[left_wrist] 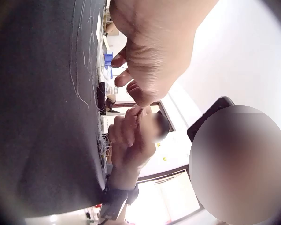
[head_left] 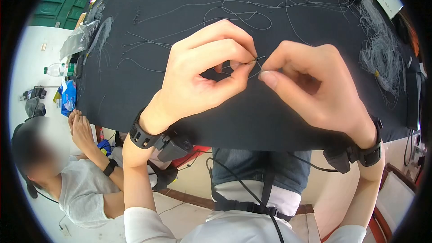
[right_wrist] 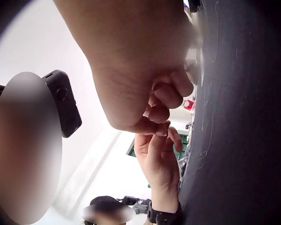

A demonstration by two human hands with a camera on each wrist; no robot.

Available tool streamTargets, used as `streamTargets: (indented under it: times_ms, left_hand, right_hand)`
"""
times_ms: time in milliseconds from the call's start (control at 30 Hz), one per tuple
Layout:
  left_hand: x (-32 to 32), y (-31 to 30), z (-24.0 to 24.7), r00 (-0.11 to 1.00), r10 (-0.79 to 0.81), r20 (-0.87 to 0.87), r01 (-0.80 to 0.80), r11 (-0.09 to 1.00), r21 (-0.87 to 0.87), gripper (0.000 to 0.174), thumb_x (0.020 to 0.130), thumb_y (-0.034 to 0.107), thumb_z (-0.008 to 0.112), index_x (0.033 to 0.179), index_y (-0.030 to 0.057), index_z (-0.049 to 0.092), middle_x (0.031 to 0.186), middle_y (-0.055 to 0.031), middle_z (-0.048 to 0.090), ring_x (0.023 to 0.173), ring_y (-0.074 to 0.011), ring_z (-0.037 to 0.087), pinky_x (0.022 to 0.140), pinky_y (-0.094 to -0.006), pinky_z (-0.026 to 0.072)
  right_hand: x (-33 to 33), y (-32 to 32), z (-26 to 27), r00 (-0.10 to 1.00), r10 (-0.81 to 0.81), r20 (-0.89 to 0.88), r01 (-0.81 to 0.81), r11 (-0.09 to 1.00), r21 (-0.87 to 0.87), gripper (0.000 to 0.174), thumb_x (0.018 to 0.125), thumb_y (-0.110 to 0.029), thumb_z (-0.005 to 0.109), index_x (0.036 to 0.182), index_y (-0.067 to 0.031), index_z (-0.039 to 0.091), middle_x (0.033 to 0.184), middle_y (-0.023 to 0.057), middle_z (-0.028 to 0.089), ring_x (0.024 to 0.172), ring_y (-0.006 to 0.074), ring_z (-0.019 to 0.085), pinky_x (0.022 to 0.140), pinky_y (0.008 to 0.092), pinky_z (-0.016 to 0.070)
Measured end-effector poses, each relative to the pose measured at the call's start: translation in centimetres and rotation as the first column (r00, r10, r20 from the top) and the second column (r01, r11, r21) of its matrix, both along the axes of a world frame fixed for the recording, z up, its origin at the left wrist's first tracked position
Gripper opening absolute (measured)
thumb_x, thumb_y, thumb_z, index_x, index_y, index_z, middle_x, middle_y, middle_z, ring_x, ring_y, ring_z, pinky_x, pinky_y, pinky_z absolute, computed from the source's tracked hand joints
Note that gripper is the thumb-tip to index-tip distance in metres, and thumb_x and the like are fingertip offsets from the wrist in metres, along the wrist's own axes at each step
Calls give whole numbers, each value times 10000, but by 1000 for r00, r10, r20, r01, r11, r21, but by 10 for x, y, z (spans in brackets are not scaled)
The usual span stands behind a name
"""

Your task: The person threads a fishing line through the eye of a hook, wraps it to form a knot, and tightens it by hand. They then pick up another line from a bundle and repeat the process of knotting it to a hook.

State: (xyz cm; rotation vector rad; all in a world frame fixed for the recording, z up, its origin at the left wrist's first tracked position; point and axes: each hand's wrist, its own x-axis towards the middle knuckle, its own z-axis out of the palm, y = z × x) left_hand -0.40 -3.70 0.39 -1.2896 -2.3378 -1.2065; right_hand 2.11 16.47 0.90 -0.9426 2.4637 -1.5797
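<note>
In the head view my left hand [head_left: 189,72] pinches a thin grey line [head_left: 257,59] between curled thumb and fingertips, above a black-covered table [head_left: 130,90]. My right hand [head_left: 324,85] faces it from the right, thumb and index finger pinching the same line a short way off. A small loop or crossing shows between the two sets of fingertips. Both wrist views show the hands meeting tip to tip, the left hand [left_wrist: 154,51] and the right hand [right_wrist: 131,79] each with curled fingers; the line itself is barely visible there.
Loose grey strands [head_left: 258,14] lie across the far table. A tied coil of line [head_left: 380,58] sits at the right edge, a smaller bundle [head_left: 104,31] at the left. Beyond the left edge are a plastic bottle [head_left: 58,69], a blue packet [head_left: 69,95] and another person's hand [head_left: 82,131].
</note>
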Motion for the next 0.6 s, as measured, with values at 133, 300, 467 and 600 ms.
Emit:
streamTargets:
  times_ms: [133,300,467,600]
  left_hand:
    - [2,2,1,1000,-19,2,19,999,-27,158,618,-89,612,734,15,584,805,-72,592,605,-105,527,481,-201,414]
    - [2,2,1,993,-115,2,115,993,-19,178,599,-99,614,746,0,599,806,-103,604,620,-128,541,517,-212,435]
    - [2,2,2,991,-131,21,131,991,14,180,601,-105,608,751,-4,602,811,-123,606,654,-158,563,561,-239,460]
    - [4,1,3,993,-116,36,115,993,16,170,619,-97,615,761,-6,608,814,-132,609,690,-172,572,594,-253,467]
  right_hand:
    - [-2,1,-2,999,-43,-12,43,999,-23,63,806,-41,570,761,3,562,489,-28,423,448,17,333,422,197,230]
    - [-6,2,-6,996,-73,-45,72,997,-24,81,827,-50,558,774,10,565,509,-43,420,479,2,331,430,186,230]
    - [-7,2,-8,996,-85,4,85,996,-22,87,832,-58,558,792,18,568,563,-39,452,511,-3,345,445,178,248]
    - [-7,2,-10,995,-72,63,73,997,-14,90,835,-66,561,804,18,573,588,-41,458,528,-6,353,454,175,259]
